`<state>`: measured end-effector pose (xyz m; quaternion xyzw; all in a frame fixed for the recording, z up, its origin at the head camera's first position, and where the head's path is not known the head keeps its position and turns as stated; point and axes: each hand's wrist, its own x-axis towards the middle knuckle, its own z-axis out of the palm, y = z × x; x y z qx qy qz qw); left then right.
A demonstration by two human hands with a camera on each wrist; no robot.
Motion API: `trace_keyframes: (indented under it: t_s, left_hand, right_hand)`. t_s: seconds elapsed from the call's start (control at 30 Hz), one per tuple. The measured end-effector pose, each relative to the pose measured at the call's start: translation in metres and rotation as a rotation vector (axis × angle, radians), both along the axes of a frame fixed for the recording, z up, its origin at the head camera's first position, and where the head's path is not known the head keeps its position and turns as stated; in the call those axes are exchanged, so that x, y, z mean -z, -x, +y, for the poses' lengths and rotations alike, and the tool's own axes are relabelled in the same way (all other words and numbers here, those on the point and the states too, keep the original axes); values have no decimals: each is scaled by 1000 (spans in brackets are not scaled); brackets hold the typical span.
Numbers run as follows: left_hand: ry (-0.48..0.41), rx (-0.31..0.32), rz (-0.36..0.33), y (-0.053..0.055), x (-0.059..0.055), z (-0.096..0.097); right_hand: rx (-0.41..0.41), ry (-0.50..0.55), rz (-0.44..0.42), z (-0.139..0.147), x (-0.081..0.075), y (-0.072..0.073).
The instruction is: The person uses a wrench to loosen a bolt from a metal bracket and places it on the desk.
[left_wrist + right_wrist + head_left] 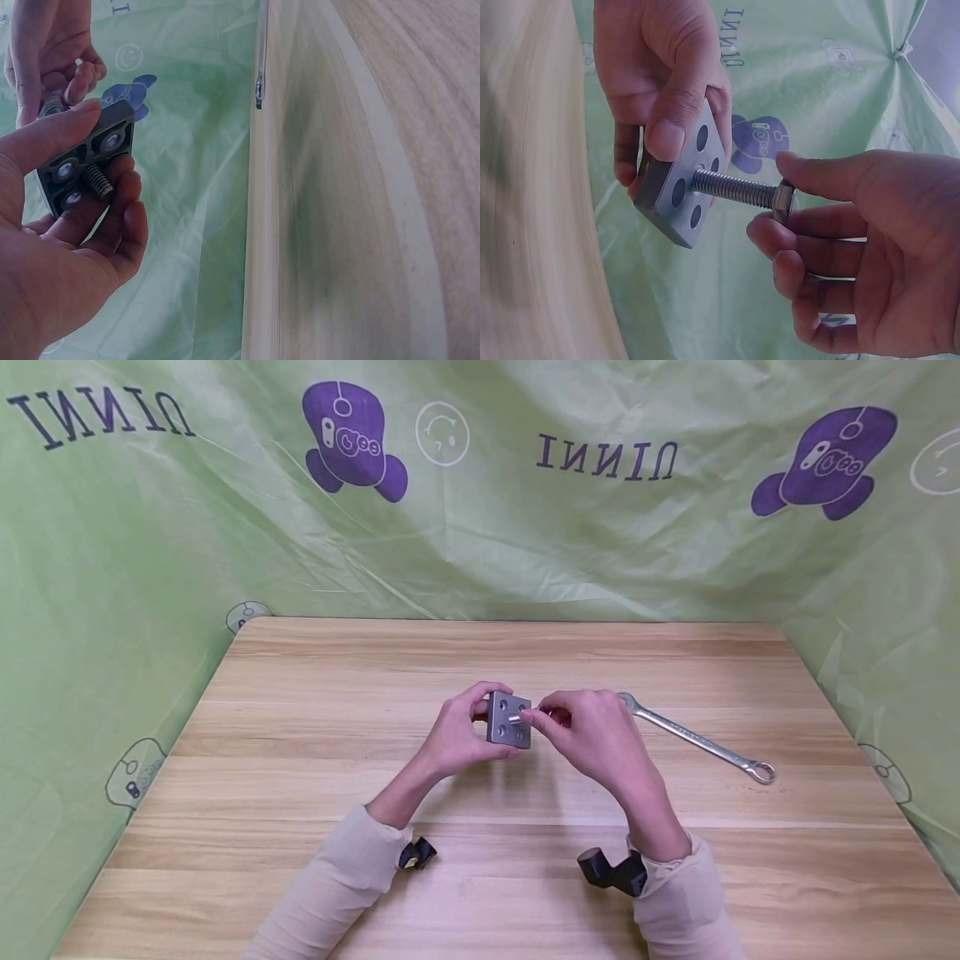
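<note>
My left hand [459,737] grips a small grey square plate [512,702] by its edges, above the table. The plate has round holes near its corners and stands tilted on edge. A threaded bolt [739,187] runs through its middle. My right hand [592,735] pinches the hex-shaped end of the bolt between thumb and fingers. Most of the thread shows between plate and fingers in the right wrist view. From the plate's ribbed back, the bolt's threaded tip [99,182] sticks out beside my left fingers.
A long combination wrench [697,740] lies slantwise on the wooden table [337,693], right of my right hand. Green printed cloth [480,552] hangs behind and along both sides. A black wrist mount [611,870] sits at my right sleeve.
</note>
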<state>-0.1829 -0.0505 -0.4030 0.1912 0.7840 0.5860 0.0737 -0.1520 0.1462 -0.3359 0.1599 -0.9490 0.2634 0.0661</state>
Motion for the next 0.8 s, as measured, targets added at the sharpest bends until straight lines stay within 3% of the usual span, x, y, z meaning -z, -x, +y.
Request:
trace_keyframes:
  t_s: [0.47,0.8]
  left_hand:
    - [1,-1,-5,0,0,0]
    - [-13,3,-31,0,0,0]
  right_hand:
    - [-99,-15,110,3,2,0]
    - [-190,40,179,5,3,0]
